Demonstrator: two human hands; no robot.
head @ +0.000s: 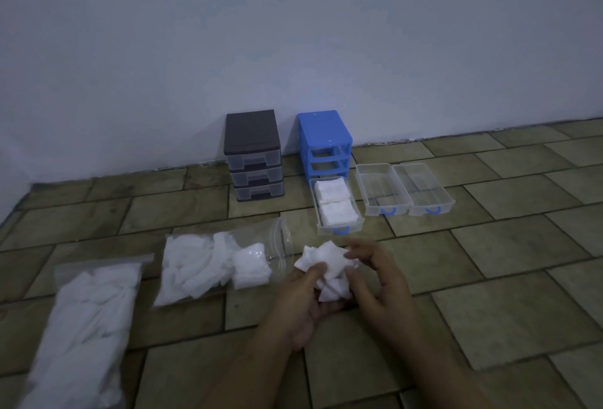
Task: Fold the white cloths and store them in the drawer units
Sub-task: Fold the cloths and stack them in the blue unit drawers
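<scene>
A bunch of white cloths (326, 270) is held between both hands low in the middle of the view. My left hand (301, 307) cups it from below with the thumb on top. My right hand (378, 281) pinches its right side with curled fingers. Ahead, a clear drawer (339, 229) with a blue handle lies on the floor and holds two stacks of folded cloths (334, 201). Behind it stands the blue drawer unit (323, 137), its slots empty. A dark brown drawer unit (253, 154) with three closed drawers stands to its left.
Two empty clear drawers (381, 190) (424, 186) lie side by side right of the blue unit. An open clear bag of white cloths (208, 261) lies left of my hands, and a second bag of cloths (88, 320) at far left. Tiled floor, wall behind.
</scene>
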